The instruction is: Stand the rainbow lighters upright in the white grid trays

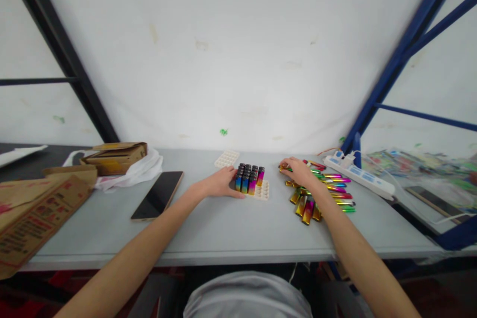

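A block of lighters (245, 179) with black tops and blue, purple and pink bodies stands upright in a white tray with round holes (264, 191). Bare holes show along the tray's right side. My left hand (222, 183) grips the tray's left side, thumb along the front edge and fingers behind, against the lighters. To the right lies a loose pile of shiny lighters (307, 208) in gold, green, red and purple. My right hand (296, 171) is at the pile's far left end, its fingers curled down on a lighter; the fingertips partly hide it.
Behind the lighters lies a second white holed tray (227, 159). A dark phone (158, 196) rests left of my left hand. Cardboard boxes (48, 203) and a white plastic bag (143, 171) are at the left. A power strip (359, 175) runs along the right, by a blue frame (387, 79).
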The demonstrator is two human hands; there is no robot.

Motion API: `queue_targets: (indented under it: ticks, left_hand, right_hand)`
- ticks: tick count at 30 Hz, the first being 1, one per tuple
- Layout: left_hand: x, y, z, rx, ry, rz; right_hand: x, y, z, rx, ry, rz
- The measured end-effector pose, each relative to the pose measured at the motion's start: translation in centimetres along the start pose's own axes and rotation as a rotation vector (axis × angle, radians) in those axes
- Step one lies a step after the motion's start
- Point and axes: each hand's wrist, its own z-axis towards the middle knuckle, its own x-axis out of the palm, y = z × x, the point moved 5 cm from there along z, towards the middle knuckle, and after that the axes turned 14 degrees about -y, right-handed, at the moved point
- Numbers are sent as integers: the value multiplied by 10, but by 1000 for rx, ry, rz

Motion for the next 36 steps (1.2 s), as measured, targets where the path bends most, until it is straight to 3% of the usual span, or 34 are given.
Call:
queue_targets:
  ticks: [6, 9, 15, 21, 26, 30, 36]
  left_hand:
    - [3, 3, 0, -7, 10, 1]
    - [3, 3, 0, -11, 11, 7]
    - [0, 0, 0, -11, 15, -23]
    - [1, 1, 0, -13, 1, -24]
    - [1, 2, 0, -11, -2, -24]
    - [0, 1, 0, -11, 9, -5]
    - [-1, -1, -1, -10, 0, -13]
  right_hand:
    - [-21, 11, 5, 63, -260, 242]
    - [-20, 24, 2, 158, -217, 356]
    - [-13, 55, 1, 144, -245, 407]
    - [-9, 48, 3, 313, -308, 456]
    - [-9, 60, 4, 279, -189, 748]
    - [-3, 72, 0, 379, -59, 981]
    - [10, 77, 0, 496, 46, 1107]
